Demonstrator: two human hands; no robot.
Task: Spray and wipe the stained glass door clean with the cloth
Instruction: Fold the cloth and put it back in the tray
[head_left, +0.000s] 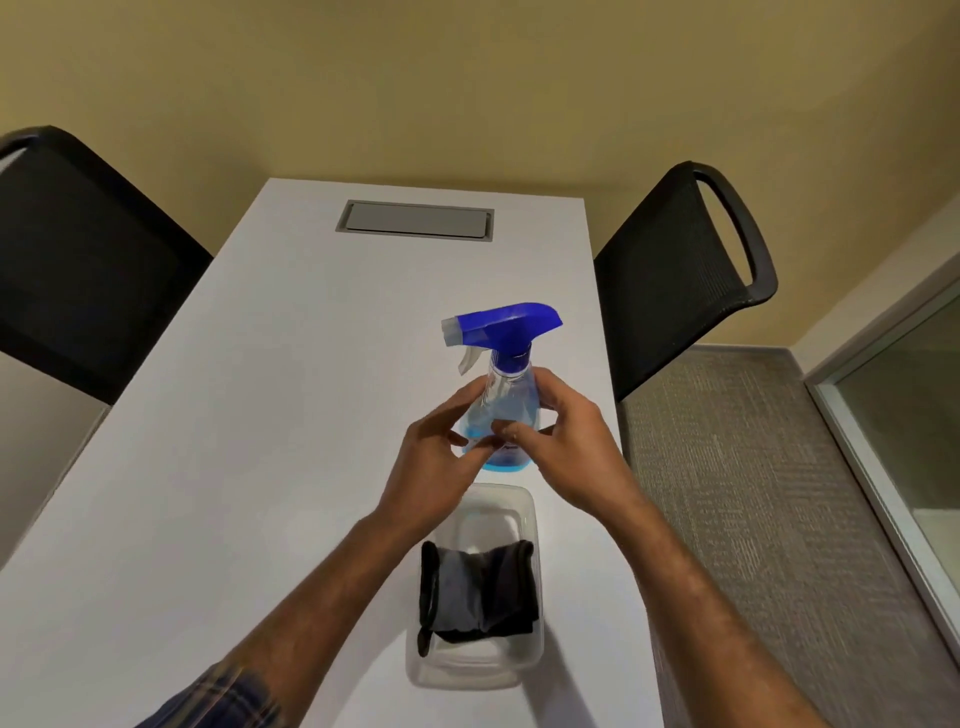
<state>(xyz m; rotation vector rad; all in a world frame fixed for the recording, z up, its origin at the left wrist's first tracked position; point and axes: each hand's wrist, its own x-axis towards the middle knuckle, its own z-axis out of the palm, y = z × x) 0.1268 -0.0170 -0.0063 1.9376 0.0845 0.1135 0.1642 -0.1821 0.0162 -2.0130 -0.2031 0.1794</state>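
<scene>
A clear spray bottle (506, 395) with a blue trigger head and blue liquid stands upright over the white table (249, 415). My right hand (571, 447) wraps its body from the right. My left hand (436, 457) touches its lower left side with the fingers spread. A dark grey cloth (478, 592) lies folded in a clear plastic tub (467, 670) just in front of the bottle, nearer to me. The glass door (914, 415) shows at the far right edge, with a grey metal frame.
Two black mesh chairs flank the table, one at the left (78, 270) and one at the right (685, 280). A grey cable hatch (415, 221) is set into the table's far end. Grey carpet (769, 519) lies between table and door.
</scene>
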